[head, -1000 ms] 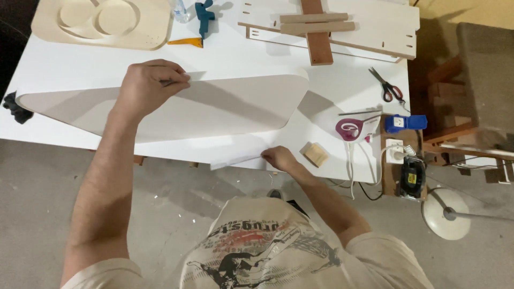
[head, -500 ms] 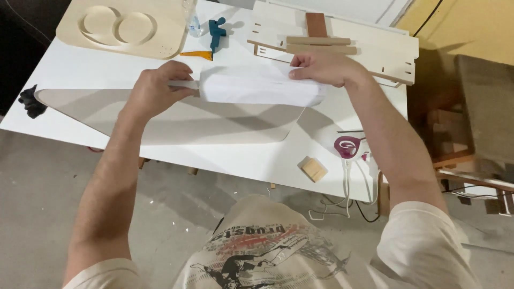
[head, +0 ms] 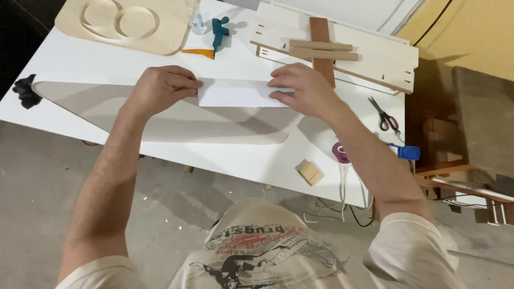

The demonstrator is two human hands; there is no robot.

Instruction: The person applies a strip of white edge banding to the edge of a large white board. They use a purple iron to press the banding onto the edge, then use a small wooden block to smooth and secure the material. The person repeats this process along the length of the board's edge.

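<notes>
Paper sheet (head: 235,93), white and folded into a long strip, sits flat with its long axis running left to right across the counter (head: 96,56), ends pointing at each hand. It's lying on the upper edge of a big grey rounded panel (head: 176,123). Left hand (head: 160,88) has its fingers curled down, pinching the strip's left end. Right hand (head: 302,88) is flattened on the right end, fingertips pressing the paper down. Just past the paper there's a slotted pale wood board (head: 375,53) with a dark brown slat (head: 321,51) across it. Scissors (head: 386,116) are off to the right, small wooden block (head: 311,173) near the front edge.
</notes>
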